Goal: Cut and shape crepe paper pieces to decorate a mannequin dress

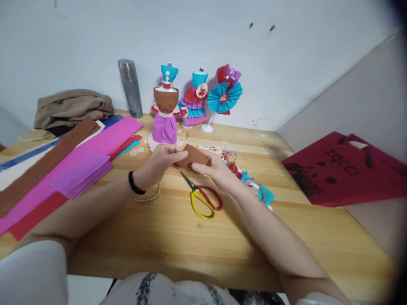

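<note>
Brown crepe-paper piece (191,156) held just beyond the blade tips of the red-and-yellow-handled scissors (194,187). Left hand (161,162) pinches its left end, thumb uppermost; right hand (218,170) pinches its right end likewise.

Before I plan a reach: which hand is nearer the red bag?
Right. The right hand, gripping the brown piece, is left of the red bag; the left hand, gripping the piece's other end, is farther left.

Wooden table (152,241): red-and-yellow-handled scissors (193,186) near middle; coloured sheets (92,146) overlapping left; bottle (132,91), dressed miniature mannequins (165,101) toward back; scraps (235,169) right.
</note>
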Demonstrator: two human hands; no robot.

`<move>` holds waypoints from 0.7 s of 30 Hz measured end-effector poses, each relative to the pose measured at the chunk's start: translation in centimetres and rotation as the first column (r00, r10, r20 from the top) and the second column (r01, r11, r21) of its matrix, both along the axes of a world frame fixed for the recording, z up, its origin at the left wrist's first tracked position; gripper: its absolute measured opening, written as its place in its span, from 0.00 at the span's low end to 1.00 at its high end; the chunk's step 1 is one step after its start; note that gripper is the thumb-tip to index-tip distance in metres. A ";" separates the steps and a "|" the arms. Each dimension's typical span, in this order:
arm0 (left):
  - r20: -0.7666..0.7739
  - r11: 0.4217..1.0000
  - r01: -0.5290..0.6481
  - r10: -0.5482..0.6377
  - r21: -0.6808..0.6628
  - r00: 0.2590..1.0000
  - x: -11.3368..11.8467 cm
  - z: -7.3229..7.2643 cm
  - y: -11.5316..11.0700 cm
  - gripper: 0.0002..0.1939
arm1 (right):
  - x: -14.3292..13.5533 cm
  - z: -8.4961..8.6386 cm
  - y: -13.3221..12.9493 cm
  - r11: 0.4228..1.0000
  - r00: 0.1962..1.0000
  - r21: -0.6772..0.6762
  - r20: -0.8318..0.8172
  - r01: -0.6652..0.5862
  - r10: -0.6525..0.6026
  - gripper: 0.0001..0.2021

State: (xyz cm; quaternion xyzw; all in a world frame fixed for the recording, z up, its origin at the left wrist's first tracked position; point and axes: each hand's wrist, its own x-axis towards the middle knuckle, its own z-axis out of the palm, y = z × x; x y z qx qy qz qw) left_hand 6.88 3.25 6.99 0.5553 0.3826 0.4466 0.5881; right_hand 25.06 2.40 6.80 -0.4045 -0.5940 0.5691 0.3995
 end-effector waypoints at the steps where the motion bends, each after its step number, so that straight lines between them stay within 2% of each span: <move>1: 0.022 1.000 -0.007 0.007 -0.012 1.000 0.1 0.0 0.0 0.16 | -0.1 -0.3 0.1 0.999 0.999 -0.015 -0.031 0.039 -0.039 0.20; 4: 0.036 0.999 -0.026 0.027 -0.020 0.999 0.2 -0.1 -0.1 0.17 | -0.2 -1.0 0.6 0.988 0.985 -0.026 -0.076 0.153 -0.155 0.16; 6: 0.019 1.000 -0.021 0.021 -0.021 1.000 0.1 0.0 -0.1 0.17 | -0.1 -1.1 0.8 0.985 0.981 -0.017 -0.086 0.172 -0.173 0.15; 9: -0.028 0.995 0.077 -0.078 -0.060 0.997 -0.2 0.0 0.0 0.18 | 0.1 -0.7 0.7 0.991 0.989 0.011 -0.052 0.136 -0.136 0.14; 12: -0.088 0.981 0.169 -0.177 -0.099 0.980 -0.4 -0.4 0.2 0.20 | 0.1 -0.2 0.3 0.998 0.999 0.030 -0.001 0.049 -0.049 0.15; 15: -0.091 0.984 0.145 -0.154 -0.102 0.984 -0.3 -0.7 0.3 0.18 | 0.2 0.0 0.2 0.998 1.000 0.057 0.015 0.007 -0.007 0.16; 18: -0.078 0.988 0.105 -0.115 -0.114 0.990 -0.2 -0.6 0.3 0.16 | 0.5 -0.3 0.5 0.993 0.997 0.098 0.036 0.059 -0.063 0.16; 21: -0.162 0.989 0.110 -0.126 -0.103 0.979 -0.3 0.0 0.3 0.15 | 0.6 -0.5 0.7 0.991 0.994 0.125 0.095 0.047 -0.059 0.15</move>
